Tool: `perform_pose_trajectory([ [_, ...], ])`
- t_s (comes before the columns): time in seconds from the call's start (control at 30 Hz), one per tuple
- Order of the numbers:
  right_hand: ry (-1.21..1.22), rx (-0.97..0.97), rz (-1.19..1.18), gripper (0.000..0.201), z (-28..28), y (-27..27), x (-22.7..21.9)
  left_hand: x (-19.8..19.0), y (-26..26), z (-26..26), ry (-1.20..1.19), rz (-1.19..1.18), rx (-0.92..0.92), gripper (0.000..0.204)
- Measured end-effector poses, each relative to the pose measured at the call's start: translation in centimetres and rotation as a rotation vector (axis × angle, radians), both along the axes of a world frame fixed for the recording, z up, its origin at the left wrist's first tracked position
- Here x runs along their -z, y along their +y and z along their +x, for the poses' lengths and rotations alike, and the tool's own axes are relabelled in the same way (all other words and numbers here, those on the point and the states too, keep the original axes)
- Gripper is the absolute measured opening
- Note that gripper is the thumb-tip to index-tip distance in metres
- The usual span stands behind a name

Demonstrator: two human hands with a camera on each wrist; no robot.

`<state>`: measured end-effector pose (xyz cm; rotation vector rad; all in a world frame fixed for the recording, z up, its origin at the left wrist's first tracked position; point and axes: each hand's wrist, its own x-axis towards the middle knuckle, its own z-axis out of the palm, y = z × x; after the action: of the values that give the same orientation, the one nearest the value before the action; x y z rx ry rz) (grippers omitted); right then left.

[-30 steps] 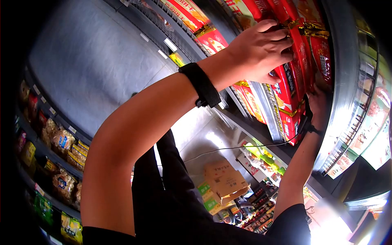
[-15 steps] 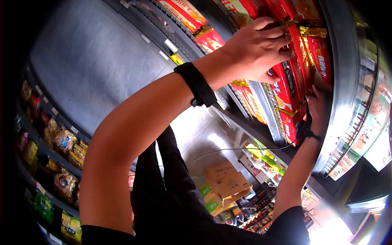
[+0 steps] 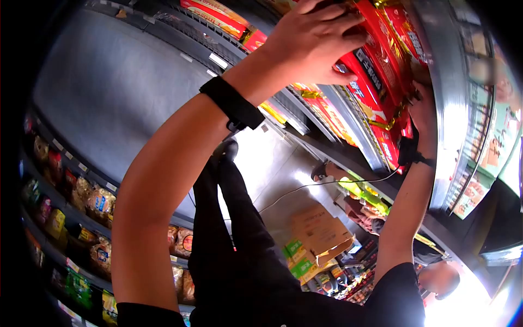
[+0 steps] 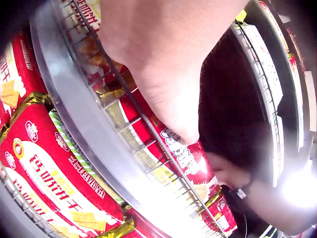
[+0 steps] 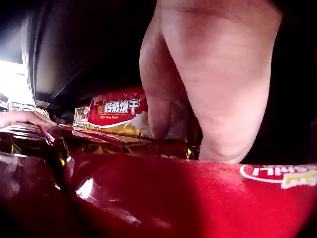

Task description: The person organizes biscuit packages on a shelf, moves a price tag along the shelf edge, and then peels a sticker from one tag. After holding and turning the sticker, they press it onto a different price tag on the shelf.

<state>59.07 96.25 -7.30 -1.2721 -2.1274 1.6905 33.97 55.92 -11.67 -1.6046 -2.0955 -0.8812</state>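
My left hand [image 3: 313, 46] reaches across a row of red biscuit packs on a shelf. Its bent fingers lie over the upper side of a red biscuit pack [image 3: 370, 73], with the thumb against the front. In the left wrist view the thumb lies on a pack [image 4: 185, 161] behind the wire rail. My right hand [image 3: 425, 111] reaches in beside the inner end of the row. The right wrist view shows its thumb and a finger pointing down among the packs [image 5: 114, 111], fingertips hidden; whether they pinch one, I cannot tell.
A wire rail [image 4: 143, 134] edges the shelf. A metal shelf edge [image 3: 449, 120] runs close beside my right forearm, and a thin cable [image 3: 327, 185] trails from that wrist. Cardboard boxes [image 3: 321, 231] stand on the floor. Bagged snacks [image 3: 101, 201] fill the opposite shelves.
The head view has shifted, so both hands and the packs sit higher and further left in it. Both hands stay at the packs. Other people have come into view at lower right.
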Motion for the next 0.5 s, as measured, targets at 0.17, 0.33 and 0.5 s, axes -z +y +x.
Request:
perform_pose_trajectory([
  [0.17, -0.132, -0.283, 0.663, 0.041, 2.0, -1.0, -0.4, -0.3, -0.3, 0.3, -0.011, 0.013, 0.01, 0.084],
  [0.33, -0.227, -0.361, 1.158, 0.038, 5.1, -1.5, -0.7, -0.4, 0.1, 0.4, 0.052, 0.018, -0.02, 0.081],
  [0.5, -0.291, -0.357, 1.381, 0.036, 8.8, -0.6, -0.4, -0.1, -0.1, -0.2, 0.153, 0.052, 0.014, 0.077],
])
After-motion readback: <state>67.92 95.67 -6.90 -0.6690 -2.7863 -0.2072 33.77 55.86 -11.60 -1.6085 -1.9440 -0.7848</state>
